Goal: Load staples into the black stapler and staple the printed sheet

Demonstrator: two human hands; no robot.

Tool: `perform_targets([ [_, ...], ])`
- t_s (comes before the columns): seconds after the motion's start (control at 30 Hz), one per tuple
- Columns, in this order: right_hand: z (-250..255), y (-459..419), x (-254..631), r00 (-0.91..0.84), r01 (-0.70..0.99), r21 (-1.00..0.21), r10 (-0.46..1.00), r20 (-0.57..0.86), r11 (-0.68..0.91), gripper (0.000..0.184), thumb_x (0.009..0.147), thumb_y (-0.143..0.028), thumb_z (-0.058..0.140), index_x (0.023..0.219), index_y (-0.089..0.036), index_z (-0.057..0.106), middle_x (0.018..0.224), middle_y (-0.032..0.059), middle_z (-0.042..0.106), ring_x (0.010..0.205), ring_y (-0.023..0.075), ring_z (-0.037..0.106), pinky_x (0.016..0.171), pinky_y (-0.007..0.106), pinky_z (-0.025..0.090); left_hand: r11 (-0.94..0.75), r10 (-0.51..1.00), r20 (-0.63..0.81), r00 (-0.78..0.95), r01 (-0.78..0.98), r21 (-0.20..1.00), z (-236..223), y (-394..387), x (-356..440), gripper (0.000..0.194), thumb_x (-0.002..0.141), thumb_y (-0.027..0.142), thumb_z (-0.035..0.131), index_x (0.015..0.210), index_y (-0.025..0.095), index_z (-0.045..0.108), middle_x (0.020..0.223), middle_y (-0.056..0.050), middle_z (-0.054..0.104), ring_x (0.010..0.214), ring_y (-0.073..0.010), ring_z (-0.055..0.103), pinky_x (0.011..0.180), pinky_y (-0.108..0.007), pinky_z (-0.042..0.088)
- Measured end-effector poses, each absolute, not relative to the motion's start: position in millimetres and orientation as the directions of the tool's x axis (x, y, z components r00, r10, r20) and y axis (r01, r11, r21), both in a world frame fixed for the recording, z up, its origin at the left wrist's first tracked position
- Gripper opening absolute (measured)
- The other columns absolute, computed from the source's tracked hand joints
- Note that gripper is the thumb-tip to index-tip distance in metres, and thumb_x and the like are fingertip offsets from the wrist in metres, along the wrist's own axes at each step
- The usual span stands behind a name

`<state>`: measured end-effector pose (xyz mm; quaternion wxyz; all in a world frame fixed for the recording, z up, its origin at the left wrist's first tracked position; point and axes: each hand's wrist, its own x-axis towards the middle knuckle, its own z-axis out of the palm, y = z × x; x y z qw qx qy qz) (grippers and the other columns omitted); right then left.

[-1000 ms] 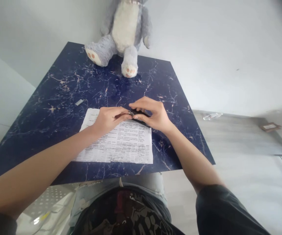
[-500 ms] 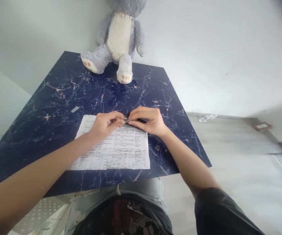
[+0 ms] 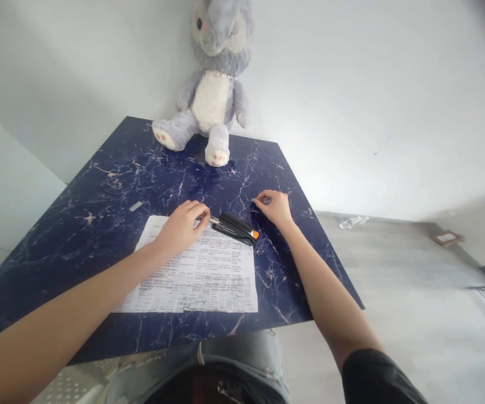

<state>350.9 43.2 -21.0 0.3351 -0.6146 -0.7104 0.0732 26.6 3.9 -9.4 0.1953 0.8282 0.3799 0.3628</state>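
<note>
A black stapler (image 3: 234,229) with an orange tip lies at a slant over the top right part of a printed sheet of paper (image 3: 209,283). My left hand (image 3: 186,221) is closed, pinching a thin metal part that sticks out of the stapler's left end. Apart from the stapler, up and to its right, my right hand (image 3: 275,207) has thumb and finger pressed together on a small grey piece (image 3: 254,200), too small to make out fully. A short grey strip (image 3: 136,206), resembling staples, lies on the table left of the paper.
A grey and white plush toy (image 3: 213,101) sits at the back of the dark blue marbled table (image 3: 111,224), against the wall. On the floor to the right are a clear plastic item (image 3: 354,222) and a brown box (image 3: 447,238).
My right hand has let go of the stapler and moved up and right with a small grey piece. The stapler now lies uncovered, my left hand still at its left end. The view has tilted up.
</note>
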Motion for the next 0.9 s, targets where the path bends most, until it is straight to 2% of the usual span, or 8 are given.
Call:
perform_targets([
  [0.23, -24, 49, 348, -0.101, 0.835, -0.478, 0.93, 0.353, 0.272, 0.012, 0.087, -0.027, 0.07, 0.081, -0.019, 0.076, 0.088, 0.007, 0.077, 0.083, 0.0215, 0.066, 0.086, 0.035, 0.051, -0.613, 0.784, 0.429, 0.448, 0.453, 0.647, -10, 5, 26, 0.011, 0.096, 0.021, 0.058, 0.091, 0.025, 0.067, 0.089, -0.005, 0.067, 0.087, -0.0258, 0.06, 0.088, -0.042, 0.046],
  [0.5, -38, 57, 349, -0.189, 0.822, -0.437, 0.899, 0.396, 0.365, 0.016, 0.092, -0.022, 0.065, 0.1, -0.02, 0.078, 0.105, 0.0085, 0.074, 0.096, 0.0245, 0.064, 0.098, 0.043, 0.049, -0.629, 0.775, 0.406, 0.484, 0.525, 0.574, -11, 5, 26, 0.012, 0.098, 0.016, 0.053, 0.093, 0.022, 0.063, 0.093, -0.005, 0.065, 0.09, -0.0236, 0.059, 0.085, -0.04, 0.046],
  [0.7, -44, 61, 351, -0.195, 0.831, -0.414, 0.891, 0.409, 0.372, 0.018, 0.092, -0.02, 0.064, 0.104, -0.022, 0.077, 0.109, 0.0085, 0.074, 0.103, 0.0274, 0.065, 0.103, 0.048, 0.048, -0.63, 0.775, 0.407, 0.484, 0.532, 0.566, -13, 6, 24, 0.012, 0.098, 0.013, 0.054, 0.094, 0.021, 0.062, 0.091, -0.003, 0.064, 0.089, -0.0215, 0.059, 0.084, -0.037, 0.046],
  [0.9, -39, 56, 347, -0.169, 0.819, -0.426, 0.871, 0.461, 0.385, 0.025, 0.092, -0.019, 0.062, 0.111, -0.021, 0.077, 0.113, 0.0098, 0.075, 0.099, 0.0265, 0.067, 0.096, 0.044, 0.053, -0.622, 0.782, 0.419, 0.461, 0.541, 0.566, -12, 6, 23, 0.012, 0.101, 0.018, 0.053, 0.094, 0.021, 0.064, 0.09, -0.004, 0.065, 0.086, -0.0209, 0.061, 0.081, -0.035, 0.048],
])
